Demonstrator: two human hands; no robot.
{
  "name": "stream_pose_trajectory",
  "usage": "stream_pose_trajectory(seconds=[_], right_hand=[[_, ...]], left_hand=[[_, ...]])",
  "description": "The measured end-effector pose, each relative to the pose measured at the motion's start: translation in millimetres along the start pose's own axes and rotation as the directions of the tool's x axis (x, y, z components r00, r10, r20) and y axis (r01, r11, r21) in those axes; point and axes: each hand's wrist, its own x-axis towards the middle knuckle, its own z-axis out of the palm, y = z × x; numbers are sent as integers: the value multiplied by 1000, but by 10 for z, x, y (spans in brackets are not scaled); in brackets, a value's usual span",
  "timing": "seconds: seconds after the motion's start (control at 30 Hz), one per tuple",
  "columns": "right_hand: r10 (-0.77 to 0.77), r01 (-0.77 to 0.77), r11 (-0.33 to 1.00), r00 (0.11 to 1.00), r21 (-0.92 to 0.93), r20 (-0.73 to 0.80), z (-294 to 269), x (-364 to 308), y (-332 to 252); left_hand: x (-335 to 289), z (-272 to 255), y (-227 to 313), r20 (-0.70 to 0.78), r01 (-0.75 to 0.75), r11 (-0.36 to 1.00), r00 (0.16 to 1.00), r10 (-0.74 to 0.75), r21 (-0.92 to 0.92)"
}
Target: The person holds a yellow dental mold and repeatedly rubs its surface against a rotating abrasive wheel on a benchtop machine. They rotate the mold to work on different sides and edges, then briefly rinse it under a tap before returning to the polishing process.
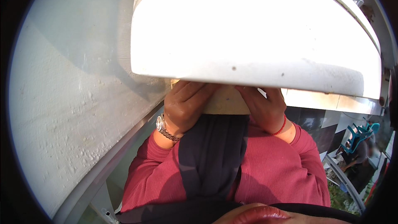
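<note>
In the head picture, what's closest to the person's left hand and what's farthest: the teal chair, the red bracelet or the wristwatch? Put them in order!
From the left hand, nearest first:
1. Wristwatch: on that same arm, at the wrist.
2. Red bracelet: across to the right, on the other wrist.
3. Teal chair: away in the background, far right.

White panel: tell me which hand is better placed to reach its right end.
Probably the right hand: it sits closer to that end of the white panel, while the left hand is farther left. Both are partly hidden.
</note>
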Motion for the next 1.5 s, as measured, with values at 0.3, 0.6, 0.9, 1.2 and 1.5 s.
stream_pose_trajectory(seconds=[0.3, 0.6, 0.9, 1.2, 1.5], right_hand=[[-65, 54, 955, 998, -292, -28, 169, -449, 197], [-86, 84, 990, 996, -114, -16, 219, -608, 291], [-85, 73, 978, 995, 196, 50, 315, -751, 424], [-86, 64, 961, 994, 269, 73, 359, -778, 446], [-106, 97, 977, 994, -192, -35, 403, -747, 372]], left_hand=[[-54, 57, -46, -68, 4, 994, 998, -11, -108], [-273, 102, -131, 7, 37, 999, 999, -37, 40], [-753, 281, -372, 117, 86, 993, 990, -77, -78], [-693, 276, -357, 57, 67, 992, 996, -62, -102], [-344, 175, -217, -9, 39, 996, 999, -38, 83]])
